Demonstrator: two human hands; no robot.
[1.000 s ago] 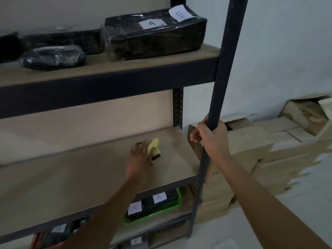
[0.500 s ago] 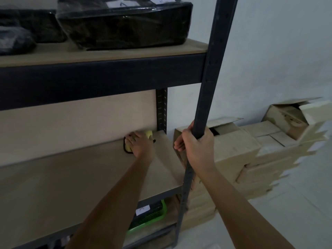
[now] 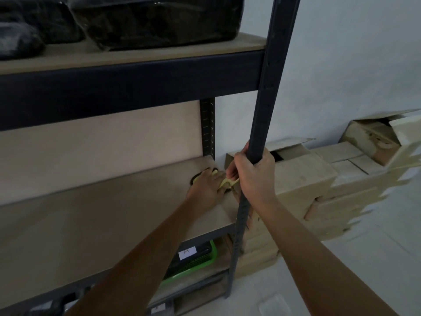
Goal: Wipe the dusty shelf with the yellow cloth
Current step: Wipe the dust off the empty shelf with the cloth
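The middle shelf board is bare light wood in a dark metal rack. My left hand lies flat on the board near its back right corner and presses the yellow cloth down. Only a strip of the cloth shows at my fingers, by the board's right edge. My right hand is wrapped around the rack's front right post at about shelf height.
Black plastic-wrapped bundles sit on the shelf above. A green tray with a labelled item is on the shelf below. Stacked cardboard boxes stand against the white wall right of the rack.
My left hand has carried the cloth from mid-shelf to the back, then right toward the board's right edge. My right hand has kept its hold on the post.
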